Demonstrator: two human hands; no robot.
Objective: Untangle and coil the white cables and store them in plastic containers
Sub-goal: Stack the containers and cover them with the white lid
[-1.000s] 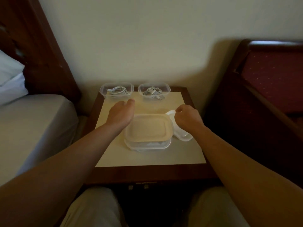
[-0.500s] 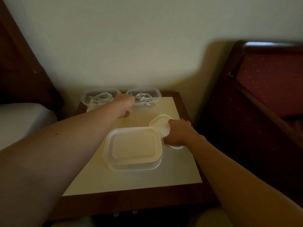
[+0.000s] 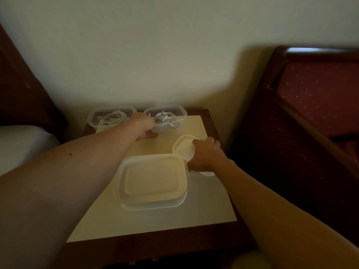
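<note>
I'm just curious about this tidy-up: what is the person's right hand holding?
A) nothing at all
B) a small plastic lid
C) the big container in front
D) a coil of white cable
B: the right hand has its fingers curled over the edge of the small lid, beside the large lidded container; the white cables lie in the open containers at the back.

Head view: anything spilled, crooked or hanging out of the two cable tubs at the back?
One thing: the right tub's cable isn't fully in, with a loop and plug draped over the front rim onto the table. The left tub's cable sits coiled inside. Nothing looks damaged.
</note>
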